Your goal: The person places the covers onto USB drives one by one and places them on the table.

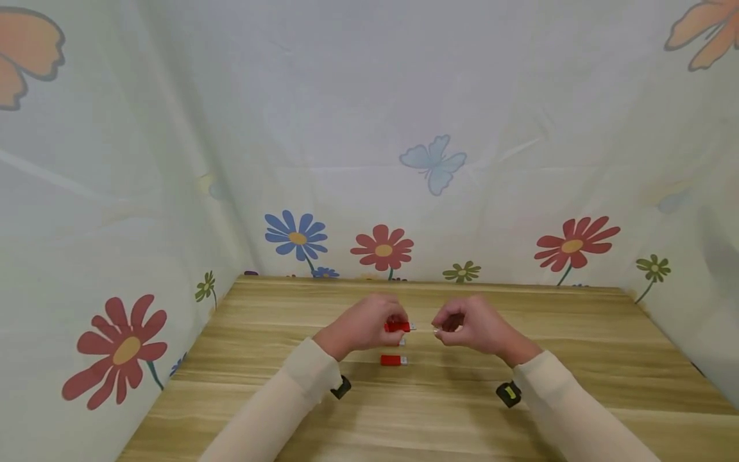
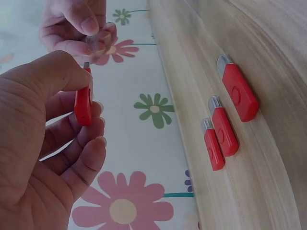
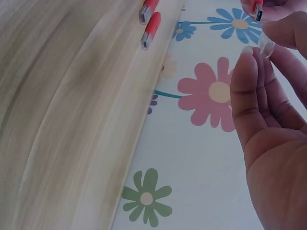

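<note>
My left hand (image 1: 372,324) pinches a red USB stick (image 2: 83,103) between thumb and fingers. Its bare metal plug (image 3: 259,12) points towards my right hand (image 1: 473,326). In that right hand, thumb and fingertips hold a small clear plastic cap (image 3: 266,47). A narrow gap separates cap and plug, both raised above the wooden table (image 1: 439,423). On the tabletop lie three more red USB sticks, among them a near one (image 2: 241,95), a middle one (image 2: 224,132) and a far one (image 2: 214,151), side by side with clear caps over their plugs.
Behind the table and on both sides hangs a pale curtain (image 1: 346,96) printed with flowers and butterflies. The table's back edge (image 1: 519,284) runs along it. A dark strap mount sits under each wrist, the left mount (image 1: 342,387) and the right mount (image 1: 509,393).
</note>
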Motion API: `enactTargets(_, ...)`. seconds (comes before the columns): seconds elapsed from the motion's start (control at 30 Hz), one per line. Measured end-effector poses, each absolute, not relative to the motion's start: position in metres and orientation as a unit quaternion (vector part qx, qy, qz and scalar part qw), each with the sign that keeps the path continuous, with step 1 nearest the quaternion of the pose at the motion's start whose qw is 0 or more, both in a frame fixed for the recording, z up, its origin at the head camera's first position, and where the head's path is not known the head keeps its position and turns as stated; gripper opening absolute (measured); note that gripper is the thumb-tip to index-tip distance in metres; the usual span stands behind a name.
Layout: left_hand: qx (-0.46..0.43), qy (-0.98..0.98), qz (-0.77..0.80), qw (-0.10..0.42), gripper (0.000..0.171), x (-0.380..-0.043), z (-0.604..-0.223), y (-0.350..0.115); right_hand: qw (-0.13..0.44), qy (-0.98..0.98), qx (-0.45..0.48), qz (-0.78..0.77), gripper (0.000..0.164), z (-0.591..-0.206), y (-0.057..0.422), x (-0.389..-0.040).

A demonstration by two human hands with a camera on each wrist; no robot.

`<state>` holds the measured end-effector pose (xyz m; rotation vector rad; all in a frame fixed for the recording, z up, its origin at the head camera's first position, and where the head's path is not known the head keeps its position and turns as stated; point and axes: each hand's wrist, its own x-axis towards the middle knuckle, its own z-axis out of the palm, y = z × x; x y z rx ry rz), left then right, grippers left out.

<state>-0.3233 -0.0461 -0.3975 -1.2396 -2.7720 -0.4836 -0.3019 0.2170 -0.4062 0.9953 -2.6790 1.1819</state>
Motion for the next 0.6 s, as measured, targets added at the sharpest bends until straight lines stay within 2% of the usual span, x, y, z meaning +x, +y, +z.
enactTargets(0.6, -0.432, -0.874, -0.223, 0.014, 0.017, -0.309, -0.392, -0.047, 0.021, -0.838, 0.339, 0.428, 0.01, -0.41, 0.212, -0.29)
